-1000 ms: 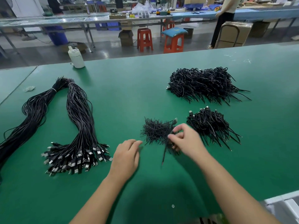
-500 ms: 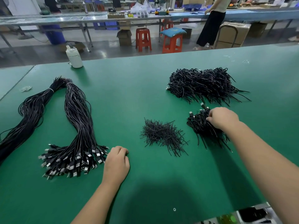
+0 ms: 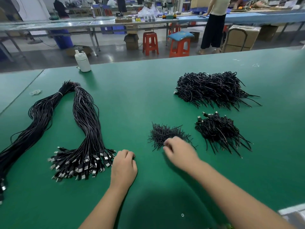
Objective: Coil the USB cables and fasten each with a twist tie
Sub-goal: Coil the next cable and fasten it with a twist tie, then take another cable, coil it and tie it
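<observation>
No text, label, brand, number or sign can be read anywhere in this view. The cardboard boxes (image 3: 241,38) far beyond the fingers show only plain brown faces, and the white bottle (image 3: 82,61) at the far edge of the green table (image 3: 140,90) carries no print that can be made out. The small items on the long bench (image 3: 99,23) in the background are too distant and blurred to show any lettering. The plugs of the loose cables (image 3: 77,164), just left of the left hand's curled fingers (image 3: 127,154), are too small to show any marking.
</observation>
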Action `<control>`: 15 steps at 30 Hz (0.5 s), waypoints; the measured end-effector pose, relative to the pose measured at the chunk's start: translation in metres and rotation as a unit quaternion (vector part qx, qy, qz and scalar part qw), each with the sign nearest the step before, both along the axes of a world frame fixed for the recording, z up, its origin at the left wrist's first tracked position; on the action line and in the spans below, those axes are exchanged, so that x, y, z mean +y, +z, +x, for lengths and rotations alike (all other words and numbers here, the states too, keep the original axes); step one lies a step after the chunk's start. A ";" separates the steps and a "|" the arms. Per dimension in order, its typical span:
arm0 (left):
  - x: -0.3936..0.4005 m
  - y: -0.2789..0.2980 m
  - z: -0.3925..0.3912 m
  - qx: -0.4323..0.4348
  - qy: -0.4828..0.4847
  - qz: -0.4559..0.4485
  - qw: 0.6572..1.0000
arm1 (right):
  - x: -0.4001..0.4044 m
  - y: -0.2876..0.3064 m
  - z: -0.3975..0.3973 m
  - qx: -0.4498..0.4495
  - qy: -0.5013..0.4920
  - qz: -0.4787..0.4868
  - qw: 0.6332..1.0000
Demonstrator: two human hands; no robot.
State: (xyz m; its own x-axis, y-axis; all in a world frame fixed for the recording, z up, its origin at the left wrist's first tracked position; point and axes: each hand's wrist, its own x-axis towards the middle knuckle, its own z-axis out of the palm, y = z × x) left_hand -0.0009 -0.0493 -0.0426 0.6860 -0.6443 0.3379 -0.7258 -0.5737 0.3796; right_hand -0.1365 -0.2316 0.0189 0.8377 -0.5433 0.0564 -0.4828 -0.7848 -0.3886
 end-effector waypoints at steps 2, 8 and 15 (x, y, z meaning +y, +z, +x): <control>0.000 -0.002 0.001 -0.016 0.003 0.001 1.000 | 0.026 -0.029 0.006 -0.002 0.009 0.014 1.000; -0.001 -0.007 0.003 -0.063 0.017 0.032 0.997 | 0.044 -0.066 0.007 -0.063 0.006 -0.034 0.997; -0.003 0.002 0.010 -0.081 0.026 0.104 0.991 | 0.043 -0.069 0.005 -0.080 0.000 -0.027 0.996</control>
State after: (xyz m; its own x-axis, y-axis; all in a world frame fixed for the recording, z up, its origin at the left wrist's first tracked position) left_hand 0.0092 -0.0526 -0.0409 0.6680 -0.6767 0.3096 -0.7346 -0.6660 0.1293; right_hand -0.1313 -0.1886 -0.0505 0.8153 -0.5362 0.2187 -0.4184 -0.8065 -0.4177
